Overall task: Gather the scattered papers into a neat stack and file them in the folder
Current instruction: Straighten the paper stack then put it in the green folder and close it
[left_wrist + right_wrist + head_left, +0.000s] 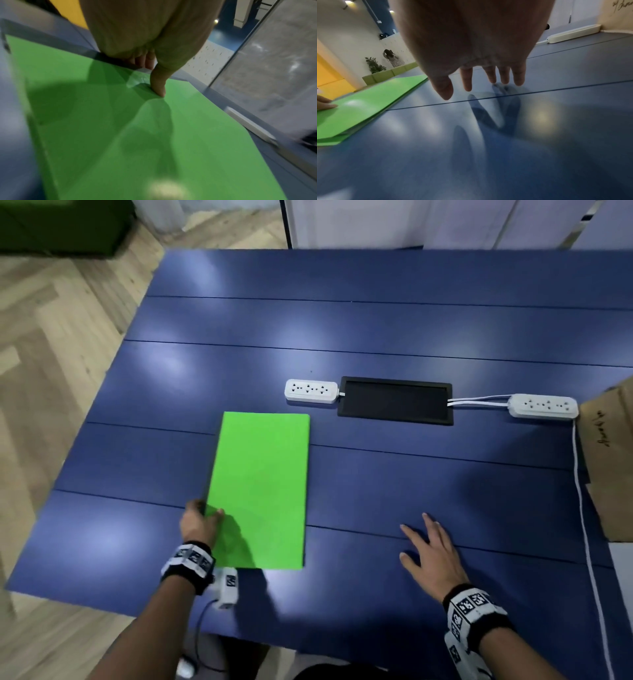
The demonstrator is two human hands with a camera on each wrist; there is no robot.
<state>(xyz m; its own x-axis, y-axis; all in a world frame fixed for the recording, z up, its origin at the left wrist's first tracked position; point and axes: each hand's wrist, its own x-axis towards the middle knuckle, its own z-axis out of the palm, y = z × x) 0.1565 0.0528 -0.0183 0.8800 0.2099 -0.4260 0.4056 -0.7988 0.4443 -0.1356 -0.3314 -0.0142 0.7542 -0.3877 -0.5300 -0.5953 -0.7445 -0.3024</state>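
A green folder (260, 487) lies shut on the blue table (411, 484), left of centre, long side running away from me. My left hand (202, 520) pinches its left edge near the front corner. In the left wrist view the thumb (158, 86) presses on the cover (120, 135) while the other fingers curl behind the edge. My right hand (428, 546) is open with fingers spread, palm down, low over bare table right of the folder. In the right wrist view the right hand (479, 83) hovers above its shadow, and thin layers show between the folder's (359, 108) covers. No loose papers are visible.
Behind the folder sit a white power strip (311, 391), a black inset panel (395, 400) and a second power strip (543, 405). A white cable (582, 508) runs down the right side beside a cardboard box (609, 460). The table's left edge drops to wooden floor (41, 371).
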